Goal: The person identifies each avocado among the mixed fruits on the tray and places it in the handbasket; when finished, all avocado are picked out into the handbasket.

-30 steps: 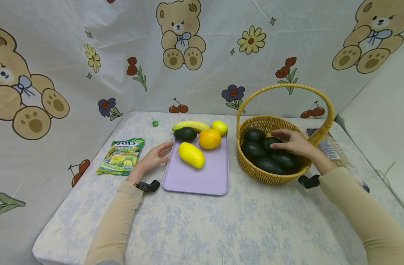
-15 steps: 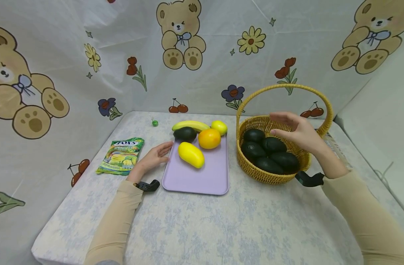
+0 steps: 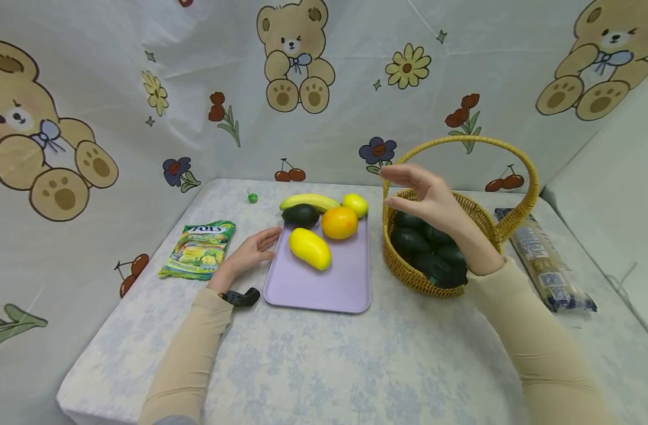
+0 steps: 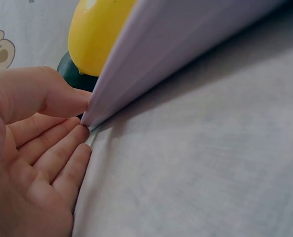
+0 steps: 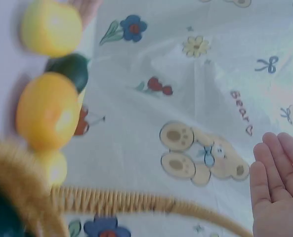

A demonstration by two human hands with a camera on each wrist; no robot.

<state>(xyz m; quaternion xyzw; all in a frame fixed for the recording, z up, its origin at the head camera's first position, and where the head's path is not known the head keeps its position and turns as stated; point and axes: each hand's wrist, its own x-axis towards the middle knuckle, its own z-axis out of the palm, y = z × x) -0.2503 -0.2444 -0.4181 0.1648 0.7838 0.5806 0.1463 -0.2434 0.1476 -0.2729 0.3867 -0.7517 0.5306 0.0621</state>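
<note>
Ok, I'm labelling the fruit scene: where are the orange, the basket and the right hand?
orange (image 3: 339,222), head view, middle of its peel.
basket (image 3: 468,141), head view, top of the arched handle.
right hand (image 3: 429,198), head view, middle of the hand, raised by the basket's left rim.

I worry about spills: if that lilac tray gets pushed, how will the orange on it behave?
The orange looks round and smooth, so it would probably roll. The lemon and avocado beside it might check it; the tray rim looks low.

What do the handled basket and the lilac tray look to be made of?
The tan handled basket looks like woven wicker or rattan: braided strands show along rim and handle. The lilac rectangular tray looks like smooth matte plastic, with a thin, even edge; possibly coated metal.
</note>
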